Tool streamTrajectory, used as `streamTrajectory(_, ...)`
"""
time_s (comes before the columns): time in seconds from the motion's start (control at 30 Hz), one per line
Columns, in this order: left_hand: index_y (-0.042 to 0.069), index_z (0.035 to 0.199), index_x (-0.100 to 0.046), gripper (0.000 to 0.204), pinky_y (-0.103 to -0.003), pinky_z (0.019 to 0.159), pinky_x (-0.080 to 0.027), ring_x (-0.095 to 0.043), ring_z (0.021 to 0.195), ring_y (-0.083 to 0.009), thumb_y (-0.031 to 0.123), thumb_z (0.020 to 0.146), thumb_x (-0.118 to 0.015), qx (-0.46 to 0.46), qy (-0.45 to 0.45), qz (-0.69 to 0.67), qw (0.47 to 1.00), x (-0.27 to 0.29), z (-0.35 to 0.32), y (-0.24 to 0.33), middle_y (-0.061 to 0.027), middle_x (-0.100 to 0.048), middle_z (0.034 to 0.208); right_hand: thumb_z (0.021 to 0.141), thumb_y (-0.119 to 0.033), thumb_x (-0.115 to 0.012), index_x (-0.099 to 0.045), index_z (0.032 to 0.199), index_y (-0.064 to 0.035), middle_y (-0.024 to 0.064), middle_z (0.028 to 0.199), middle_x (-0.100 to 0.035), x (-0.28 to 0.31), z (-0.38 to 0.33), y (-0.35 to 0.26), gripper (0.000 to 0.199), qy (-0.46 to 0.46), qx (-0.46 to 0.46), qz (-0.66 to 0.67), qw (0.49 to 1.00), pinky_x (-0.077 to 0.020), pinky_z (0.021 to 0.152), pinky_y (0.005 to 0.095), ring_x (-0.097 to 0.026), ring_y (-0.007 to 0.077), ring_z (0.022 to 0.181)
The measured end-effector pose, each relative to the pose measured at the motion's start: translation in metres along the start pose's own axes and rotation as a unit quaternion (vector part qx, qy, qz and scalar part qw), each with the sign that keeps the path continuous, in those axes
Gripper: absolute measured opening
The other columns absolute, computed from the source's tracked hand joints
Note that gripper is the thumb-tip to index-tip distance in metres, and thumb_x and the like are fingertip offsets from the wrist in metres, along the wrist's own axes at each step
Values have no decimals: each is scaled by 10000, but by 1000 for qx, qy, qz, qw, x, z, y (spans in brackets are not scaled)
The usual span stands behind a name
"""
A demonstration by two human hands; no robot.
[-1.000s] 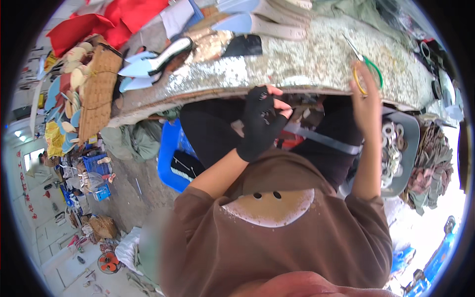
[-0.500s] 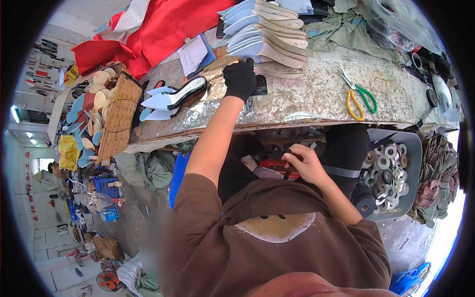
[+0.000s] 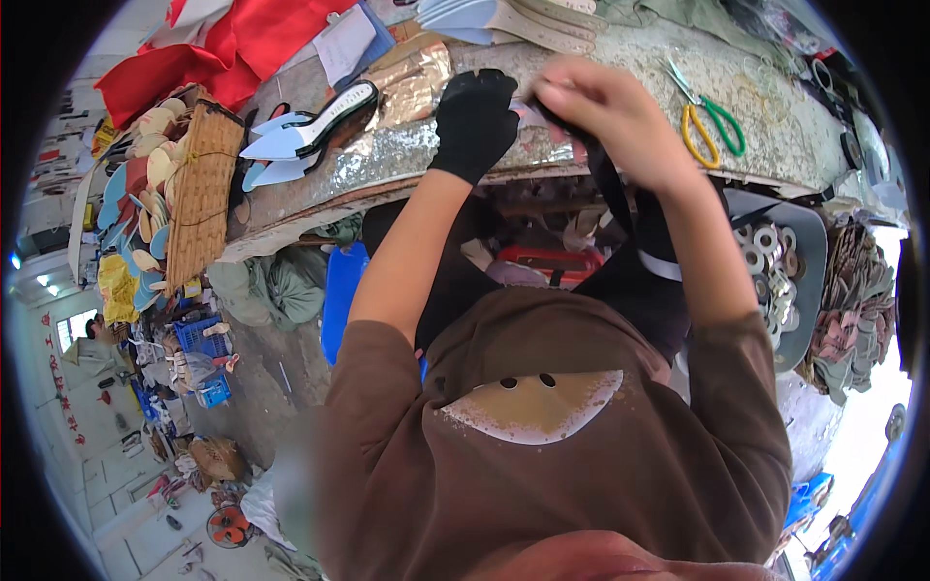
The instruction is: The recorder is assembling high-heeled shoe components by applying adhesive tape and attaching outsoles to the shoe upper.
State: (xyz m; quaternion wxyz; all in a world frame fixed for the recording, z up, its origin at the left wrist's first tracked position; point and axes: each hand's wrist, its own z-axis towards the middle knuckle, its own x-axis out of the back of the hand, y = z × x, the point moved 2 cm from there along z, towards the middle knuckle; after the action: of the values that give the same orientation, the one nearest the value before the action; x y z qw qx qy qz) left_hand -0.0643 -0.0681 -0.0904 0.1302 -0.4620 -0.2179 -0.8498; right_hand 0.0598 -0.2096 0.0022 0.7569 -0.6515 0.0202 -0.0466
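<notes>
My left hand (image 3: pixel 475 121), in a black glove, is over the front of the worktable with its fingers curled; what it grips, if anything, is hidden. Close to its right, my bare right hand (image 3: pixel 610 116), partly blurred, is closed on a dark strip; a black band (image 3: pixel 608 184) hangs below it toward my lap. Something small and pale lies between the hands, too unclear to name. To the left, shoe insoles (image 3: pixel 315 126), white, black-edged and pale blue, sit on the table. Scissors (image 3: pixel 707 121) with yellow and green handles lie right of my right hand.
Stacked pale insoles (image 3: pixel 523 24) stand at the back. Red material (image 3: pixel 213 58) and a clipboard (image 3: pixel 349 44) lie at the back left. A wicker basket (image 3: pixel 203 194) of cut pieces is at the left. A grey bin (image 3: pixel 809 261) of tape rolls stands below at the right.
My right hand has risen from my lap to the table edge beside my left hand and now holds the dark strip. My view has shifted, with the table sitting higher in it.
</notes>
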Motion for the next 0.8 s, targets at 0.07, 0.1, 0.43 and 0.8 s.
streamTrajectory(0.07,132,1130,-607,354,-442,767,-530,-658,918,-349,220,791,-657,32,-116,100,988,-2,6,9,-104,-680,995,935,-176,-642,-661,1074,-33,12,789,-603,18,33,14,200,14,-50,-113,992,-427,567,189,-539,40,652)
streamTrajectory(0.1,134,1132,-592,353,-437,755,-531,-661,904,-352,189,789,-655,12,-67,47,997,5,5,15,-109,-683,981,929,-220,-660,-640,919,-27,-7,689,-549,33,51,40,194,47,-12,-162,986,-414,548,203,-513,38,604)
streamTrajectory(0.43,134,1127,-559,341,-459,636,-497,-650,778,-370,97,799,-644,65,20,-102,992,11,-7,8,-134,-650,887,854,-50,-701,-686,906,6,51,777,-695,47,84,88,78,-78,-43,-133,987,-492,577,275,-616,120,647)
streamTrajectory(0.8,151,1019,-645,184,-394,619,-509,-660,724,-321,179,837,-659,-22,76,-14,997,1,-1,7,-92,-675,825,884,-158,-705,-713,978,-25,1,839,-622,43,83,102,163,-65,250,-361,896,-442,633,244,-576,65,746)
